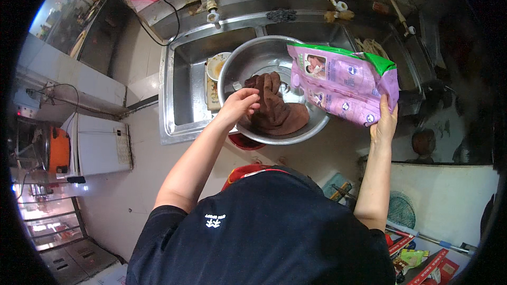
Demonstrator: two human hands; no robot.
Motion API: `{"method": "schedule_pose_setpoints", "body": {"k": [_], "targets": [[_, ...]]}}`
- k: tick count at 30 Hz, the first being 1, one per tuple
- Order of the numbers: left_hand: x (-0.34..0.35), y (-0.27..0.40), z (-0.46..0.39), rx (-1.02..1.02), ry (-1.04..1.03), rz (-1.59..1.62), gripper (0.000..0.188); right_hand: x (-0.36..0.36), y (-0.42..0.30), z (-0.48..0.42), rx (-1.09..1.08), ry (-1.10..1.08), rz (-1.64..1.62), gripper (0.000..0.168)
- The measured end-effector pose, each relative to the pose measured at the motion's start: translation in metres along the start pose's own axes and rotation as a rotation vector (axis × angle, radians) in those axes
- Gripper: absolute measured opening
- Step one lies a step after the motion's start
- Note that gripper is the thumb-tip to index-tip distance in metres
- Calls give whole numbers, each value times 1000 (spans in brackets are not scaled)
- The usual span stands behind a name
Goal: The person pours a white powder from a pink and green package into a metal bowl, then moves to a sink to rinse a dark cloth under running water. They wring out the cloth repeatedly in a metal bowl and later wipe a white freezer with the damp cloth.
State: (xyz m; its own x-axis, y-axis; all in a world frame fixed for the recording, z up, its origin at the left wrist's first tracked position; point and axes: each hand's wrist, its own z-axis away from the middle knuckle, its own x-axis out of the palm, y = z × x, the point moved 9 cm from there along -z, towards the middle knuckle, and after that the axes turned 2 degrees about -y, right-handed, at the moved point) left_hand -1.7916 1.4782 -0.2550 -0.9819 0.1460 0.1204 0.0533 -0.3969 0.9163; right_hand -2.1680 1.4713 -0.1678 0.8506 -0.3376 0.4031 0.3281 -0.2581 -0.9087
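My right hand [384,120] grips the lower right corner of a large pink plastic packet [340,87] with a green edge, tilted over the right rim of a wide metal basin [237,63]. In the basin lies a crumpled brown cloth [277,107]. My left hand [241,105] hovers at the cloth's left side, fingers loosely curled and apart, with nothing seen in them; whether the fingertips touch the cloth, I cannot tell. The basin rests on a stainless steel sink [168,99].
Left of the basin, a white bowl [217,67] sits on a tray in the sink. Taps [213,16] on a pipe run along the back. A dark scouring pad [281,15] lies on the back ledge. Below the basin shows part of a red container [246,142].
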Motion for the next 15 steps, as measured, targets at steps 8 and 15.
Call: {"method": "schedule_pose_setpoints", "body": {"k": [8, 15], "targets": [[20, -12, -31, -48, -67, 34, 36, -14, 25, 6, 154, -27, -251, 48], [128, -53, -30, -360, -432, 396, 69, 0, 48, 39, 222, -48, -425, 57]]}}
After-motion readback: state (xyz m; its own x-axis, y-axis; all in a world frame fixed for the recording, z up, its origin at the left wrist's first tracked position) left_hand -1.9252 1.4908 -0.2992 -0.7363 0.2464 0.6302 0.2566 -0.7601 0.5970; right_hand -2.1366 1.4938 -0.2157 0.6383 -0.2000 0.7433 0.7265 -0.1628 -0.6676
